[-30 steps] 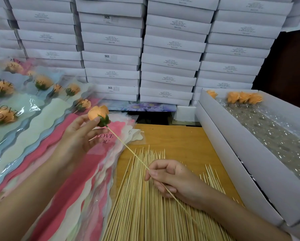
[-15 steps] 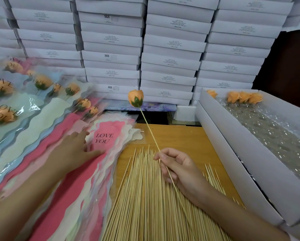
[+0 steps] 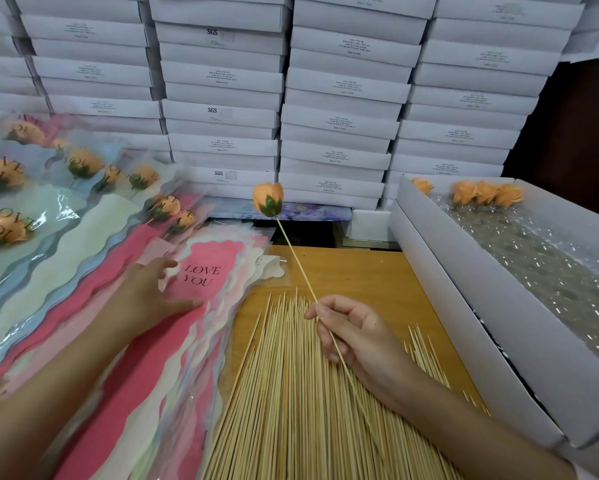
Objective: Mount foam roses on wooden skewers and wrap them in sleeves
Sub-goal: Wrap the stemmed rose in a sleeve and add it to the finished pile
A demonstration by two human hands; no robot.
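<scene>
wooden table (image 3: 360,271) under skewers (image 3: 291,393), white boxes (image 3: 339,116) stacked behind, right hand (image 3: 357,334) pinching rose skewer (image 3: 296,263), left hand (image 3: 149,292) flat on sleeves (image 3: 201,282)

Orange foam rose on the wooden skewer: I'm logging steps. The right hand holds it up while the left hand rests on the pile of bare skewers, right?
No. The head view shows the right hand holding the orange foam rose up by its wooden skewer, but the left hand rests on the pink "LOVE YOU" sleeve, not the pile of bare skewers.
</scene>
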